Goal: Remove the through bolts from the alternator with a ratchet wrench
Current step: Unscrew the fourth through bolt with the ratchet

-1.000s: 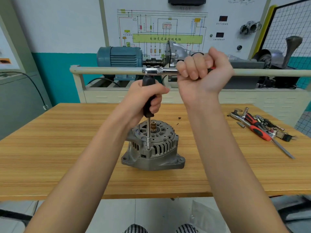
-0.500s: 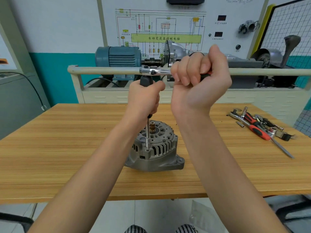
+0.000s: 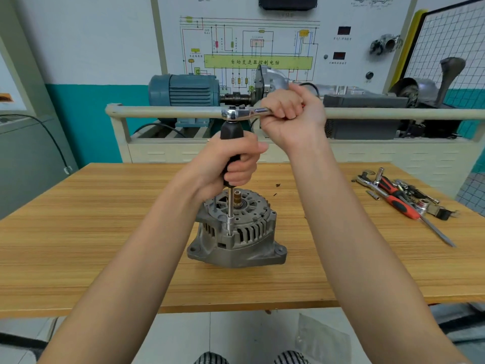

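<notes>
Alternator (image 3: 236, 237) sits upright near the middle of the table (image 3: 78, 245), unclamped, resting only on its own base. A socket (image 3: 230, 225) on a long shaft (image 3: 230, 200) stands on a through bolt at the housing's near rim; the bolt head itself is hidden under the socket. The left hand (image 3: 231, 164) is wrapped tight round the black handle (image 3: 231, 132) of the shaft, steadying it upright. The right hand (image 3: 291, 114) is fisted round the ratchet (image 3: 236, 113) handle, which lies level on top.

Nothing holds the housing, so a hard pull could likely spin or tip it. The tall stack gives plenty of leverage; if the shaft leans, the socket may ride off and round the bolt. A sudden release could throw the right fist toward the rail (image 3: 162, 111) behind. Spare tools (image 3: 399, 198) lie well apart to the right.
</notes>
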### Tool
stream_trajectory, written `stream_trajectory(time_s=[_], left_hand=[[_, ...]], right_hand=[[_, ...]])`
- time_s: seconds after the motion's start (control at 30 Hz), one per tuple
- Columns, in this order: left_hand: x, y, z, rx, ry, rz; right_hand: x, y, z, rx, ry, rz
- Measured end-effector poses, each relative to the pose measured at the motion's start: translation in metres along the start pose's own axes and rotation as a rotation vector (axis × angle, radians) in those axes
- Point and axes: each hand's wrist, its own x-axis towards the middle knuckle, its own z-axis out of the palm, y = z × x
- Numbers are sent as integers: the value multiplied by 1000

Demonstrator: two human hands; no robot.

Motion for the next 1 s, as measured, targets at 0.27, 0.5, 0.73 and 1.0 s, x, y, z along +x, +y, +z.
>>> stream_trajectory(time_s=[0.27, 0.5, 0.73, 1.0], left_hand=[[1, -4, 10, 61, 413, 46], [9, -11, 22, 143, 756, 132], [-2, -2, 8, 128, 299, 92], [2, 1, 7, 25, 113, 7]], right_hand=[[-26, 15, 9, -177, -112, -332], [-48, 44, 9, -425, -327, -685], [-22, 2, 10, -166, -76, -272], [2, 0, 0, 8, 6, 1]])
